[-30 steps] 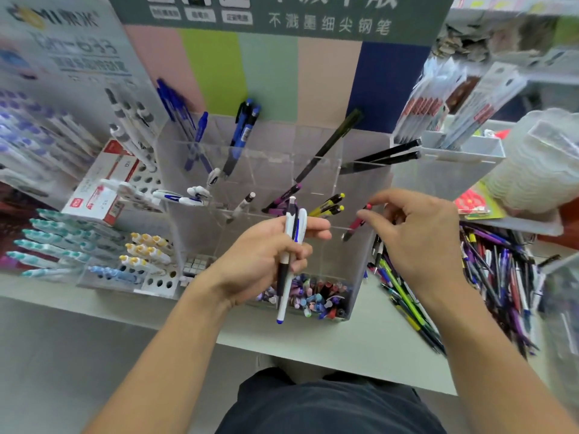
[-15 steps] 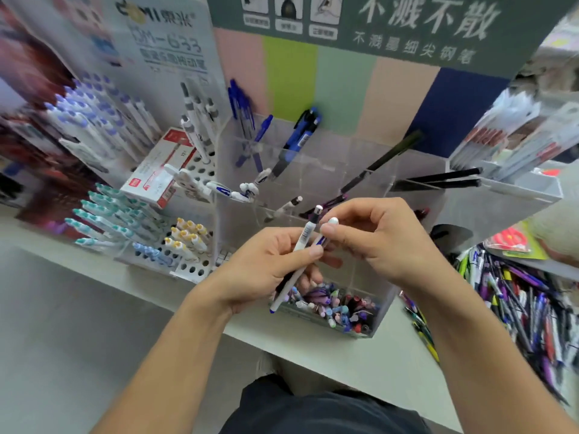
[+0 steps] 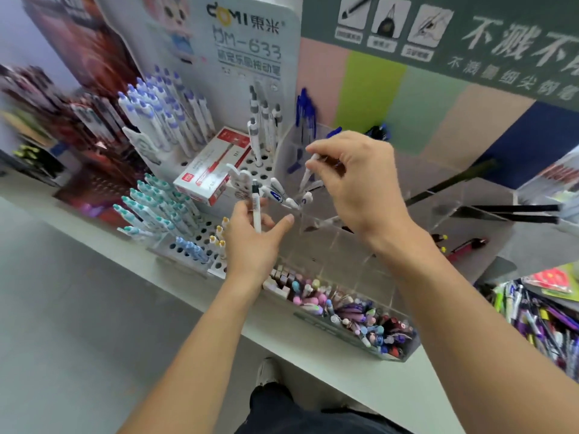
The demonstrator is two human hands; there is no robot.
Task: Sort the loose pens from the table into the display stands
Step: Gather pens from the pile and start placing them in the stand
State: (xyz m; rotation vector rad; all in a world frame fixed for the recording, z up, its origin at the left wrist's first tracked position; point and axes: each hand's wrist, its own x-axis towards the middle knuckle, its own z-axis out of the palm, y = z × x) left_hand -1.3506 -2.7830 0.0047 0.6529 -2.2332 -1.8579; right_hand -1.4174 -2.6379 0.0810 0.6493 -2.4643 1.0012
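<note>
My left hand holds a white pen with a black cap upright, in front of the white perforated stand. My right hand pinches a second white pen by its top, tip down, over the upper left cells of the clear acrylic stand. A few white and blue pens lean in those cells. Loose pens lie heaped on the table at the far right.
A red and white pen box lies on the perforated stand among rows of blue-capped and teal-capped pens. The acrylic stand's front cells hold many coloured pens. Black pens stick out on the right. The grey table edge runs diagonally.
My right hand took one white pen from my left hand and lifted it up to the acrylic stand's upper cells. The view swung left; my left hand keeps one pen.
</note>
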